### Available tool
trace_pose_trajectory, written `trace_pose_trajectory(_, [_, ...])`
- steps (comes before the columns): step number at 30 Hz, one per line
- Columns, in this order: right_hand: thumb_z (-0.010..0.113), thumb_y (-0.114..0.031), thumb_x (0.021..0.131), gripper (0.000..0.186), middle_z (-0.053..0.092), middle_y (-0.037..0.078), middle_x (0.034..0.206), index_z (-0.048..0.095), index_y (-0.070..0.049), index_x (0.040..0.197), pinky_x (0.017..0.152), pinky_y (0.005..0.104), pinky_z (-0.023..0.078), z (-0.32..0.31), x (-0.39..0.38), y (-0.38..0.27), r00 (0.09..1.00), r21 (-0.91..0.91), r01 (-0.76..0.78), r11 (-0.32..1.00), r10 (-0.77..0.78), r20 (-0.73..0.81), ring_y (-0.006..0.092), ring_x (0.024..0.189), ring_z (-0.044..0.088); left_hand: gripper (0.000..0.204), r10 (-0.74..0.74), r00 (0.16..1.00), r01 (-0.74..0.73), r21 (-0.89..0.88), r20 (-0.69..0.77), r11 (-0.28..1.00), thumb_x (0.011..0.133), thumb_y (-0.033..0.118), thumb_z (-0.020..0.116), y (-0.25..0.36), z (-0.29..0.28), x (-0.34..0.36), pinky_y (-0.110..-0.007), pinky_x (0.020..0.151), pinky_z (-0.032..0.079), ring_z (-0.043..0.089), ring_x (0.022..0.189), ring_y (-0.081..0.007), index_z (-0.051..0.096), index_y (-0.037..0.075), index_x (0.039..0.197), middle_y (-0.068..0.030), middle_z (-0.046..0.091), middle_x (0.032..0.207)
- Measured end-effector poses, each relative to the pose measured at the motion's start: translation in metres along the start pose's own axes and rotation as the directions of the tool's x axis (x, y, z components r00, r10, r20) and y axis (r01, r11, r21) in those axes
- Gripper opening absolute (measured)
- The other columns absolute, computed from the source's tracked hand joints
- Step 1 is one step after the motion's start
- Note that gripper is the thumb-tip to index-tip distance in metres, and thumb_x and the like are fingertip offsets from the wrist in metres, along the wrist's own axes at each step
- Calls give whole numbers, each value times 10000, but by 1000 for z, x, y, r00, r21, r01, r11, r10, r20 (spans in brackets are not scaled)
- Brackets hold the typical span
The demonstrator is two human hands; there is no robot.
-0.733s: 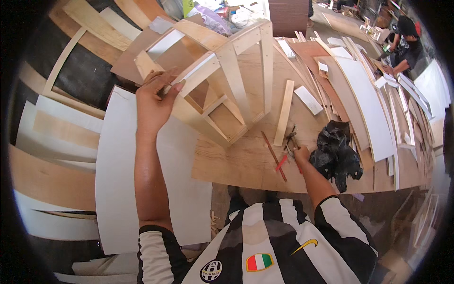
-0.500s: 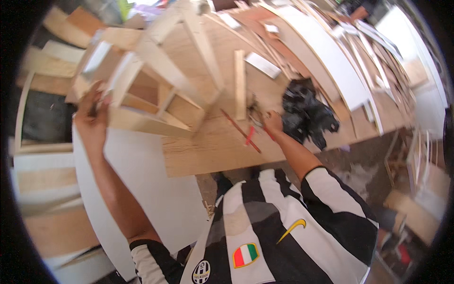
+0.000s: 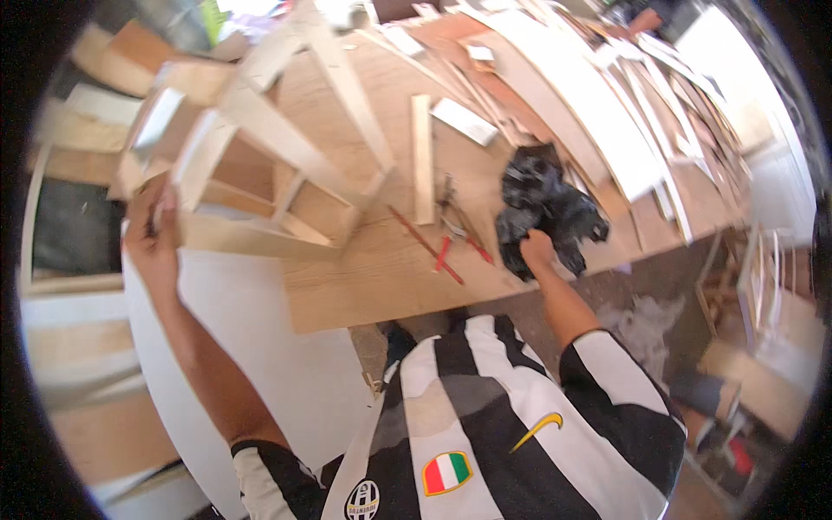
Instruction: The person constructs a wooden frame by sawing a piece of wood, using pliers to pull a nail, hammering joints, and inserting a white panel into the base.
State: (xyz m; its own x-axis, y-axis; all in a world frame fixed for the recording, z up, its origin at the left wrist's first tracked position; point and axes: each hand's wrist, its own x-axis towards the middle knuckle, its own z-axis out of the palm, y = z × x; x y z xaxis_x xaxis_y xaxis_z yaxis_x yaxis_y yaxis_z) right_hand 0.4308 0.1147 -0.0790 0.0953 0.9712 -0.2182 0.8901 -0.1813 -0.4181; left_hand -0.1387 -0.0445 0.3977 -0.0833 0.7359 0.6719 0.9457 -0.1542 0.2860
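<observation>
My left hand (image 3: 154, 230) is closed around the near left end of a pale wooden frame (image 3: 277, 143) with slats and several compartments, tilted up on the worktable. My right hand (image 3: 538, 251) is at a crumpled black plastic bag (image 3: 530, 178), fingers curled against it and fingertips partly lost in its folds. Left of that hand lie pliers (image 3: 452, 224) with red handles spread apart, one handle crossing a thin reddish stick (image 3: 414, 232). Behind them are a short wooden strip (image 3: 422, 160) and a small white block (image 3: 464, 120).
The plywood tabletop (image 3: 347, 290) ends just in front of me. Long white-faced boards (image 3: 572, 95) and loose strips cover its right side. A white panel (image 3: 243, 321) stands near my left forearm. Another person's hand (image 3: 643, 22) shows at the far right.
My right hand has left the pliers and moved right to the black bag. The pliers now lie free on the table. My left hand stays at the frame.
</observation>
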Motion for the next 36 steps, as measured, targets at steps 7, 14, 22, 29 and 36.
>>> trace_pose_trajectory(7, [582, -126, 909, 232, 682, 209, 1220, 703, -36, 1085, 956, 523, 538, 21, 3, -19, 990, -164, -121, 979, 131, 52, 432, 1150, 648, 234, -100, 994, 100, -6, -35, 995, 1018, 129, 640, 32, -2, 5, -393, 1118, 417, 668, 1122, -259, 734, -35, 1155, -156, 752, 1122])
trace_pose_trajectory(14, [539, -105, 930, 248, 687, 225, 1201, 700, -35, 1105, 945, 518, 544, 18, 2, -28, 998, -197, -55, 979, 61, 22, 434, 1132, 665, 244, -145, 988, 136, -132, -60, 982, 1030, 118, 616, 38, -3, 6, -375, 1027, 463, 666, 1069, -268, 727, -63, 1151, -164, 750, 1074])
trace_pose_trajectory(22, [573, -85, 834, 298, 705, 278, 1167, 693, -1, 1094, 994, 523, 515, 24, 11, -19, 993, 51, -87, 995, 91, -74, 478, 1126, 655, 249, -126, 989, 116, -135, -71, 984, 1042, 140, 612, 30, -2, 7, -351, 983, 478, 658, 1031, -250, 733, -36, 1171, -141, 745, 1043])
trace_pose_trajectory(29, [585, -54, 814, 265, 700, 286, 1138, 674, 2, 1058, 972, 528, 520, 30, 22, 5, 982, 35, -16, 999, 22, -186, 476, 1108, 659, 245, -101, 991, 87, -155, -87, 984, 1043, 147, 613, 25, -1, 5, -357, 953, 483, 653, 997, -247, 736, -20, 1174, -133, 746, 1033])
trace_pose_trajectory(36, [666, -77, 851, 134, 753, 196, 997, 728, -41, 964, 861, 489, 564, 14, 3, -6, 943, 123, -51, 991, 89, -321, 432, 967, 715, 225, 11, 998, -18, -133, -54, 991, 1006, 138, 649, 20, -8, 4, -386, 979, 493, 678, 1047, -286, 736, -8, 1154, -153, 743, 1079])
